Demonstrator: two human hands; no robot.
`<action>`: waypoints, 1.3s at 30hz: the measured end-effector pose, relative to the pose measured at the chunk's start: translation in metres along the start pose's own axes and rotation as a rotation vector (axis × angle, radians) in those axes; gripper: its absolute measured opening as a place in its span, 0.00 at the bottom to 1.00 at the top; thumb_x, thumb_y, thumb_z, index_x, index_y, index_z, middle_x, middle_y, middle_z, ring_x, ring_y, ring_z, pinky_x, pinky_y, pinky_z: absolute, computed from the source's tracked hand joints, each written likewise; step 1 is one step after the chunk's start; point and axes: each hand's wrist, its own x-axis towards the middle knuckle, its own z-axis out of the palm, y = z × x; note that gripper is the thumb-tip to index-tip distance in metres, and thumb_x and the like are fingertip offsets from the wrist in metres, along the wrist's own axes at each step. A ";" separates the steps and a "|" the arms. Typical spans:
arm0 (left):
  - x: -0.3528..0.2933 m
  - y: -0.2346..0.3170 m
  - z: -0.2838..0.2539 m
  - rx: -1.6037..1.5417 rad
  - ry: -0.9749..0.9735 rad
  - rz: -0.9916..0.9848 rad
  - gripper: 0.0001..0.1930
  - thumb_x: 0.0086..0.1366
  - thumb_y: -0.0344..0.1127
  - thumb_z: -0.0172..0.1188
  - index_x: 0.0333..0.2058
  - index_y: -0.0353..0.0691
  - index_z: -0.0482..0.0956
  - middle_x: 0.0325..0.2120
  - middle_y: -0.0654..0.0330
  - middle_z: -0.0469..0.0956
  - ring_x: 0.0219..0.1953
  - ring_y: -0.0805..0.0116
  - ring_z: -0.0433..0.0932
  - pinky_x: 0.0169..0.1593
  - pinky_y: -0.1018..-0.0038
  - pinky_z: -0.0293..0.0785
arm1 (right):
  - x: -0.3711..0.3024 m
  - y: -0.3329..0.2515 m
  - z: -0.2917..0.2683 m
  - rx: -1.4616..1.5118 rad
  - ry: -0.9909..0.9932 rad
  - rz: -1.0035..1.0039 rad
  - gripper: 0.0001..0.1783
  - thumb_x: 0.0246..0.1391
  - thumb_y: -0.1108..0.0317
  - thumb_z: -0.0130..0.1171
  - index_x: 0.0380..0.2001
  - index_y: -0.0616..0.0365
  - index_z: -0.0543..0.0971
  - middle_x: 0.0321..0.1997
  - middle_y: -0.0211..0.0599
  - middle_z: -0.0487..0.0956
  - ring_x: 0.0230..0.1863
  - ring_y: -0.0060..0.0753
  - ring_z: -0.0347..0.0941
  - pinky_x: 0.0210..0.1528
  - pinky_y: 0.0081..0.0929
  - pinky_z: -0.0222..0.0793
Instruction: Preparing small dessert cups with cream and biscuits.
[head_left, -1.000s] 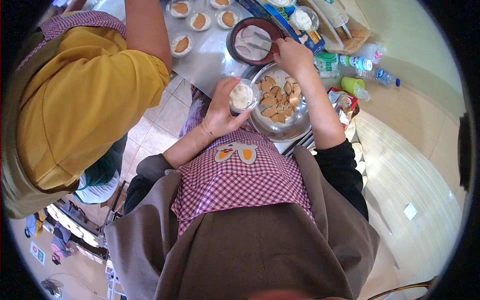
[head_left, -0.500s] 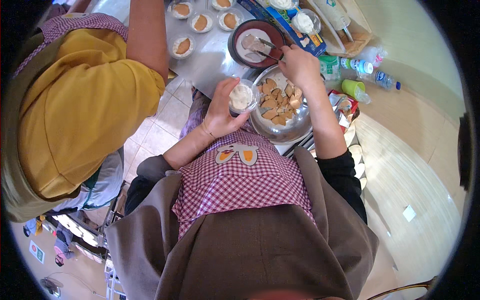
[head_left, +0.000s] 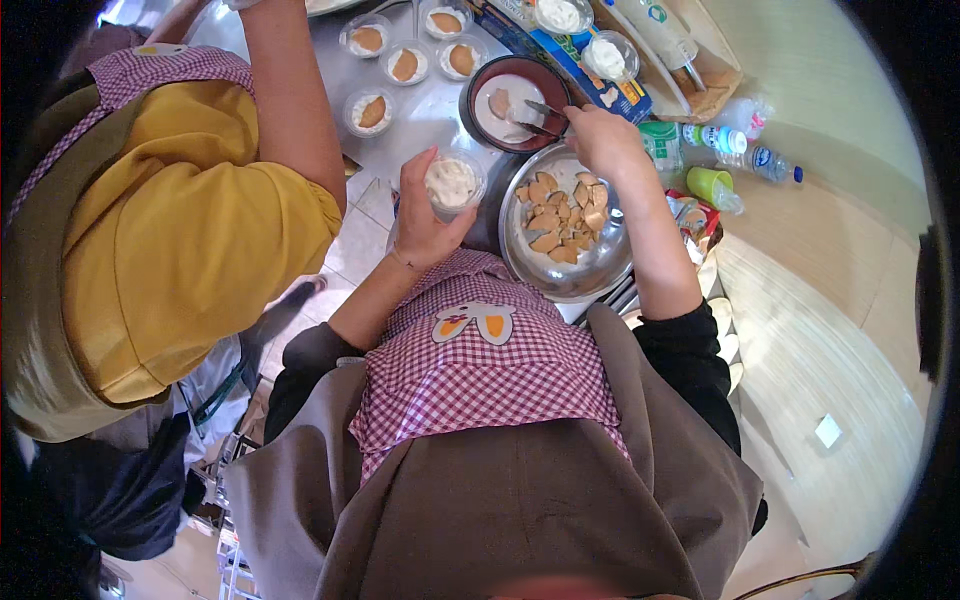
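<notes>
Left grip [head_left: 428, 218] is wrapped around a clear cup [head_left: 452, 183] of creamy white stuff, held up near the person's apron [head_left: 480, 390]. Right grip [head_left: 606, 142] is closed on a pair of tongs [head_left: 545, 129], tips down in a dark bowl [head_left: 556, 82] of white liquid with a tan piece in it; can't tell if the tongs have anything pinched. Just beside that bowl, a steel bowl [head_left: 601, 262] has loads of tan pieces [head_left: 560, 215]. Further out on the worktop [head_left: 432, 108], five tan-topped cups [head_left: 404, 66] sit near a blue box [head_left: 628, 98].
</notes>
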 end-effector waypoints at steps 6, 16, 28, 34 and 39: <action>-0.004 -0.004 -0.003 0.051 -0.027 -0.004 0.44 0.47 0.29 0.68 0.59 0.31 0.50 0.51 0.48 0.59 0.54 0.56 0.64 0.58 0.65 0.62 | -0.013 -0.002 -0.007 0.158 0.061 -0.049 0.20 0.51 0.66 0.54 0.49 0.59 0.72 0.43 0.48 0.76 0.45 0.51 0.75 0.45 0.43 0.71; -0.006 -0.006 0.000 -0.023 0.040 -0.017 0.42 0.44 0.31 0.68 0.57 0.30 0.55 0.49 0.45 0.63 0.52 0.50 0.65 0.57 0.62 0.61 | -0.007 -0.011 -0.002 0.117 0.021 0.003 0.16 0.57 0.59 0.50 0.32 0.61 0.80 0.39 0.51 0.78 0.41 0.52 0.75 0.44 0.45 0.71; -0.010 -0.007 -0.006 0.019 -0.005 -0.048 0.44 0.47 0.30 0.67 0.59 0.29 0.51 0.50 0.49 0.59 0.53 0.56 0.64 0.58 0.66 0.61 | 0.003 -0.004 0.001 0.120 0.074 -0.052 0.15 0.56 0.58 0.53 0.35 0.58 0.77 0.37 0.47 0.78 0.41 0.51 0.75 0.42 0.44 0.71; -0.008 -0.004 -0.009 0.044 -0.009 -0.057 0.44 0.47 0.29 0.67 0.60 0.29 0.50 0.51 0.48 0.58 0.55 0.57 0.63 0.59 0.66 0.61 | 0.013 -0.007 0.006 0.001 0.128 -0.006 0.14 0.55 0.58 0.54 0.39 0.57 0.75 0.39 0.45 0.78 0.42 0.49 0.75 0.42 0.44 0.72; -0.010 -0.009 -0.010 -0.010 0.042 -0.066 0.43 0.46 0.29 0.68 0.59 0.29 0.52 0.51 0.47 0.60 0.54 0.55 0.63 0.58 0.66 0.61 | 0.001 -0.010 -0.006 0.033 0.099 -0.053 0.14 0.55 0.59 0.55 0.40 0.55 0.75 0.40 0.43 0.77 0.42 0.49 0.75 0.41 0.44 0.72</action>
